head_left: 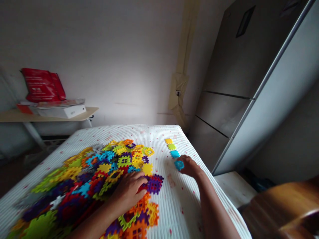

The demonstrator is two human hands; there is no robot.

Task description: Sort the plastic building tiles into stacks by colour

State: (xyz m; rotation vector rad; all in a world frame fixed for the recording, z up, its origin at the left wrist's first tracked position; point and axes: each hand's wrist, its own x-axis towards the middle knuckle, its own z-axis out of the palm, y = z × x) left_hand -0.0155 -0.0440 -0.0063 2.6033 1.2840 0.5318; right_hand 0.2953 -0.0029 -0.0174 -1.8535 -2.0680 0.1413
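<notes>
My right hand grips the near edge of a blue interlocking plastic tile with an opening in its middle. Beyond it, another blue tile, a lime green tile and a yellow tile form a line running away from me. Over the right side of a large pile of notched plastic tiles rests my left hand, palm down, thumb and fingers apart. Close to its fingertips lie a purple window-shaped tile and a yellow square tile. Tiles under the palm are hidden.
A white ribbed cover with small red marks spreads over the table. Right of it stand a grey refrigerator and a brown wooden chair. At the left, a side table bears a white box and a red bag.
</notes>
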